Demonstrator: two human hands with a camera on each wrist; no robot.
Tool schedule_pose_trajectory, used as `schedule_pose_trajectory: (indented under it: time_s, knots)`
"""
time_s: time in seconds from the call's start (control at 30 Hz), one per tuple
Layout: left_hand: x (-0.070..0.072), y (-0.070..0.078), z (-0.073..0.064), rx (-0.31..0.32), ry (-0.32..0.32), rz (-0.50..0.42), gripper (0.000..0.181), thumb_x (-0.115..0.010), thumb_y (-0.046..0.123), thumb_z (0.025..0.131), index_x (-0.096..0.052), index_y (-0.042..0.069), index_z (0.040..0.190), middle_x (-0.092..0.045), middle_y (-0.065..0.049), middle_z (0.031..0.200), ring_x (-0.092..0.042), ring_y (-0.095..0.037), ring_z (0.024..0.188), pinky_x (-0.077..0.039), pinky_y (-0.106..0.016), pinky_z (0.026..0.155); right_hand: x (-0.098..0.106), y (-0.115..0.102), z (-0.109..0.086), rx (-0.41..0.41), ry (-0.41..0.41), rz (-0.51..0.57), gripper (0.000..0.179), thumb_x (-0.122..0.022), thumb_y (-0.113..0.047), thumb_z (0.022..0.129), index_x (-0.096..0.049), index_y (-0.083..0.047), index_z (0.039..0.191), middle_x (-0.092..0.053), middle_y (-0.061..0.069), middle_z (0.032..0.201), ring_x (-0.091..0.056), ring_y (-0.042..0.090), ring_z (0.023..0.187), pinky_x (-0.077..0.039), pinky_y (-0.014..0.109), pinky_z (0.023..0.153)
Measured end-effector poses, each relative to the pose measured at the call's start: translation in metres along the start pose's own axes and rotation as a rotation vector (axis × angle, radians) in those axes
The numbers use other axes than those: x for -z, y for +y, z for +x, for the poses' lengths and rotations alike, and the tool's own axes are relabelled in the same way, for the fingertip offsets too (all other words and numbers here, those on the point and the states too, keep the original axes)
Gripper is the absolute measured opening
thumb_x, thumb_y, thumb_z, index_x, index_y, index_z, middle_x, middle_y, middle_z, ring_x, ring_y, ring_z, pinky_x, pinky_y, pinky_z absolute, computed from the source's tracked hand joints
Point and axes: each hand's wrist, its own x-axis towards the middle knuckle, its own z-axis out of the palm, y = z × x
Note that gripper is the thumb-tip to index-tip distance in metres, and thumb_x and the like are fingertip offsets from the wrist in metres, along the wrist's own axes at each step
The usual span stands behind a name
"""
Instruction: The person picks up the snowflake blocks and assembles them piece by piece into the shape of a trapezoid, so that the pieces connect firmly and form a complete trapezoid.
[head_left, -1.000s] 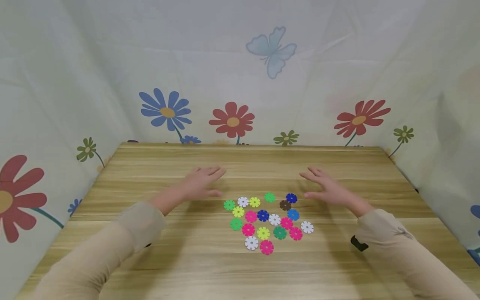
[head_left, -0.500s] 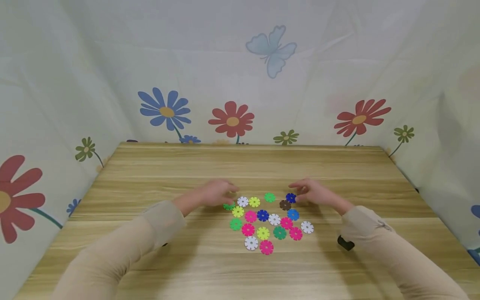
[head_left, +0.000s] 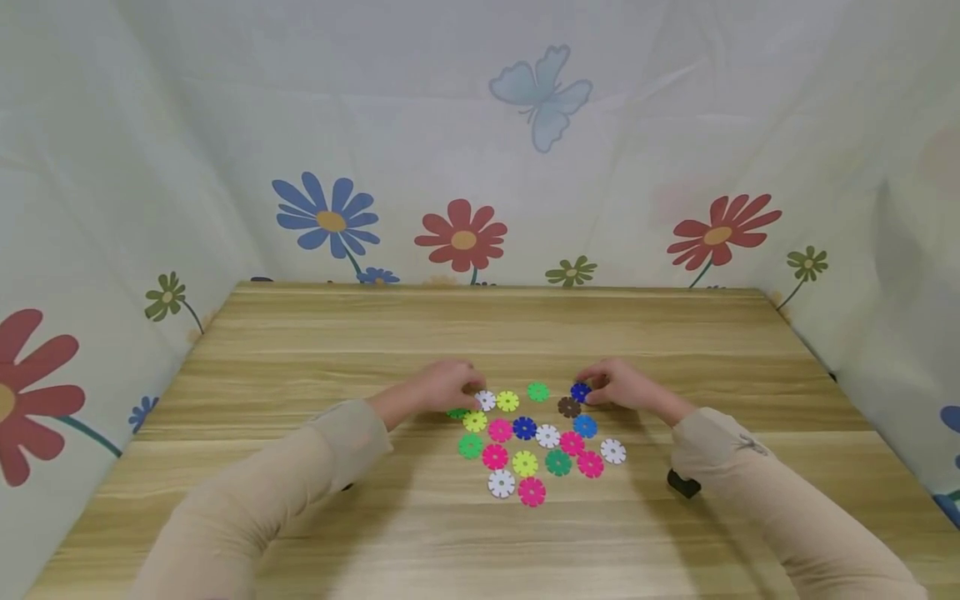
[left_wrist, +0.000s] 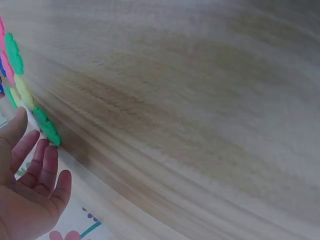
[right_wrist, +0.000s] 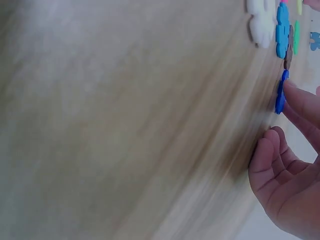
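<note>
While both hands curl, left hand (head_left: 442, 387) touching green disc (head_left: 457, 412) lying flat, right hand (head_left: 618, 385) fingers pinching dark blue disc (head_left: 579, 391), also flat.

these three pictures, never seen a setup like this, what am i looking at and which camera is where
No machine here: a person wears three cameras. The wide picture comes from the head, looking down at a wooden table inside a flower-printed cloth booth. The other two come from cameras on each wrist, so they show the tabletop close and slanted.

On the table lies a cluster of small flat plastic flower discs in many colours. The left hand reaches a green disc at the cluster's edge. The right hand has its fingertips on a dark blue disc. Whether either disc is gripped is unclear.
</note>
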Motion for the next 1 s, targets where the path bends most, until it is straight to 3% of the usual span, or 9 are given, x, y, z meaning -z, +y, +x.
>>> schedule_pose_trajectory:
  time_s: [0.23, 0.4, 0.63, 0.83, 1.0]
  knots:
    - [-0.002, 0.006, 0.003, 0.043, 0.022, 0.026, 0.026, -0.067, 0.026, 0.076, -0.065, 0.014, 0.099, -0.058, 0.002, 0.087, -0.051, -0.010, 0.079, -0.044, -0.026, 0.074, -0.002, 0.001, 0.003, -0.003, 0.019, -0.015, 0.028, -0.065, -0.006, 0.076, -0.062, -0.001, 0.104, -0.062, 0.012, 0.093, -0.054, 0.020, 0.083, -0.046, 0.033, 0.072]
    - [-0.002, 0.011, 0.003, 0.063, 0.030, -0.013, 0.025, -0.069, 0.022, 0.075, -0.062, 0.011, 0.096, -0.059, 0.001, 0.087, -0.053, -0.012, 0.080, -0.045, -0.027, 0.076, -0.004, -0.001, 0.004, -0.020, 0.031, -0.062, 0.027, -0.066, -0.007, 0.076, -0.061, -0.001, 0.101, -0.062, 0.011, 0.091, -0.056, 0.021, 0.084, -0.047, 0.036, 0.074]
    - [-0.003, 0.013, -0.002, 0.076, 0.043, -0.068, 0.017, -0.066, 0.017, 0.078, -0.055, 0.015, 0.091, -0.054, 0.005, 0.076, -0.049, -0.009, 0.070, -0.042, -0.021, 0.064, -0.004, -0.006, 0.000, -0.023, 0.049, -0.067, 0.021, -0.066, -0.003, 0.076, -0.056, -0.002, 0.094, -0.058, 0.009, 0.083, -0.052, 0.018, 0.076, -0.045, 0.030, 0.067]
    - [-0.001, 0.010, -0.007, 0.077, 0.047, -0.146, 0.014, -0.063, 0.014, 0.080, -0.055, 0.016, 0.092, -0.057, 0.004, 0.081, -0.053, -0.009, 0.076, -0.045, -0.021, 0.068, -0.003, -0.008, -0.005, -0.053, 0.036, 0.089, 0.015, -0.058, 0.005, 0.077, -0.053, 0.000, 0.091, -0.054, 0.009, 0.073, -0.051, 0.015, 0.059, -0.046, 0.026, 0.052]
    - [0.005, 0.010, -0.011, 0.072, 0.095, -0.228, 0.010, -0.063, 0.013, 0.081, -0.057, 0.015, 0.089, -0.060, 0.003, 0.083, -0.055, -0.010, 0.078, -0.047, -0.023, 0.070, 0.000, -0.010, -0.009, -0.118, 0.039, 0.277, 0.016, -0.052, 0.006, 0.081, -0.051, 0.003, 0.096, -0.053, 0.010, 0.077, -0.054, 0.015, 0.061, -0.049, 0.026, 0.054]
